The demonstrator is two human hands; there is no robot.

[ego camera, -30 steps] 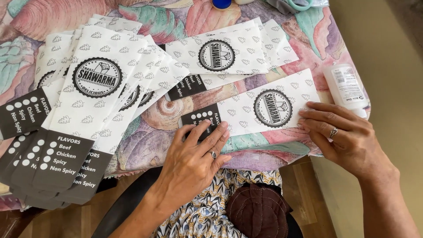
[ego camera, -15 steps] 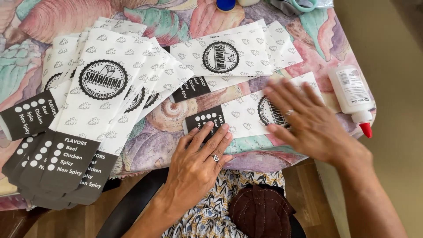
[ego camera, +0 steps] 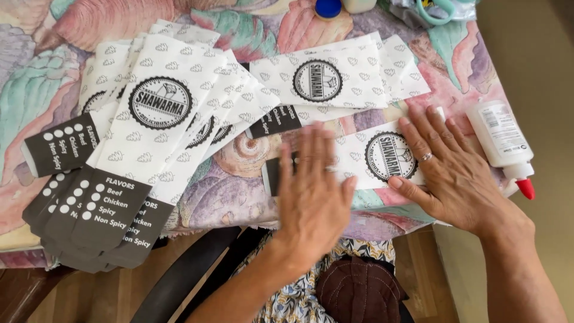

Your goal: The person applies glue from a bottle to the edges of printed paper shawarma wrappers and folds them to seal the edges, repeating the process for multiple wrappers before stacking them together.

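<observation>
Flat, fingers spread, gripping nothing: left hand [ego camera: 314, 197] and right hand [ego camera: 451, 170] pressing paper sleeve [ego camera: 365, 158], long axis left-right beneath both

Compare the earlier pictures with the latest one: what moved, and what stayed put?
Both the left hand and the right hand have slid along the paper sleeve, now lying flat on it. The glue bottle, the fanned stack of sleeves and the floral tablecloth stayed put.
</observation>
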